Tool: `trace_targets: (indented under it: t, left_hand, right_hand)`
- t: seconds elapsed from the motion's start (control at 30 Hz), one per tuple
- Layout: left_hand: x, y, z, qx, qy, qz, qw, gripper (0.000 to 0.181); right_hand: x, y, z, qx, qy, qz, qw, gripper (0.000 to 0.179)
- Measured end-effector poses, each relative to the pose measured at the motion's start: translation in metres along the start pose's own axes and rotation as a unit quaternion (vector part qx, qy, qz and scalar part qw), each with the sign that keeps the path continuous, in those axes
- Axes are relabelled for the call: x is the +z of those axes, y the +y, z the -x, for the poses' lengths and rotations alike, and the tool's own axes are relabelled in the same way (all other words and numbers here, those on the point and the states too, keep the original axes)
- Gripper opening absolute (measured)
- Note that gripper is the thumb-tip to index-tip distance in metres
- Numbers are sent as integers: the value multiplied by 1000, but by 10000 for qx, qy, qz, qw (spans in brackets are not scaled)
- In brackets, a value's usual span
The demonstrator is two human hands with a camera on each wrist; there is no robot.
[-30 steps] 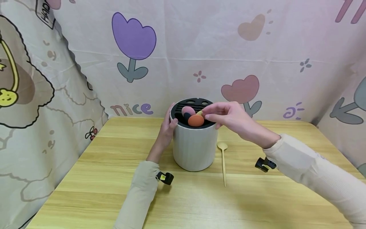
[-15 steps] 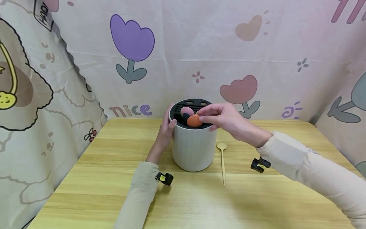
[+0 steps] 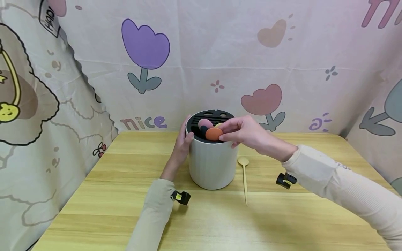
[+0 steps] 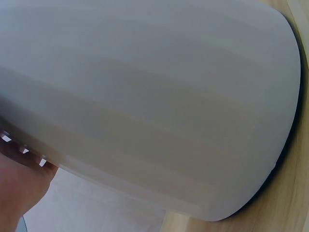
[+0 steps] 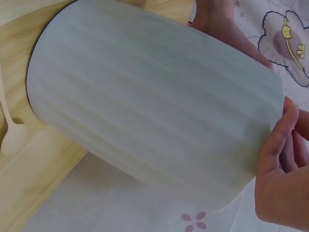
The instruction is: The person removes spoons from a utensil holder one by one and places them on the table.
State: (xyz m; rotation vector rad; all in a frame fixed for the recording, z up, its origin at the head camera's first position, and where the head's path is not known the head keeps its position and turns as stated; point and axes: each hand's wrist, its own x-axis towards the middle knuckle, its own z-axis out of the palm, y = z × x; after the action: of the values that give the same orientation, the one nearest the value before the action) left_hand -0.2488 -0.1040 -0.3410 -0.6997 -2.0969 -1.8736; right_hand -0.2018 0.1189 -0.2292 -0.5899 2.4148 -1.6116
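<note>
A white ribbed utensil holder (image 3: 211,167) with a black slotted top (image 3: 196,120) stands upright on the table. My left hand (image 3: 183,143) grips its left side, thumb at the rim. Rounded spoon heads poke up from the top: an orange spoon (image 3: 213,134), a pink spoon (image 3: 205,123), a dark navy one partly covered, and a yellow-green spoon (image 3: 217,124) mostly hidden. My right hand (image 3: 243,130) pinches at the right edge of the orange head, index finger beside the yellow-green one. In the right wrist view, that hand (image 5: 285,169) is bent at the holder's rim.
On the wooden table (image 3: 125,195), a cream spoon (image 3: 244,177) lies just right of the holder, handle toward me. A patterned cloth (image 3: 201,42) hangs behind the table and along its sides. Black cameras (image 3: 181,197) are strapped at both wrists.
My right hand has shifted slightly left, from the yellow-green spoon head to the orange one's edge. The left hand and the holder keep their places.
</note>
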Motion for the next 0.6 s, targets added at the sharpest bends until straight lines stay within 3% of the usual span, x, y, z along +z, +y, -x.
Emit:
trace_targets:
  t: [0.6]
  left_hand:
    - [0, 0, 1, 103, -79, 143, 9998, 88]
  right_hand:
    - [-7, -9, 2, -228, 125, 140, 9996, 25]
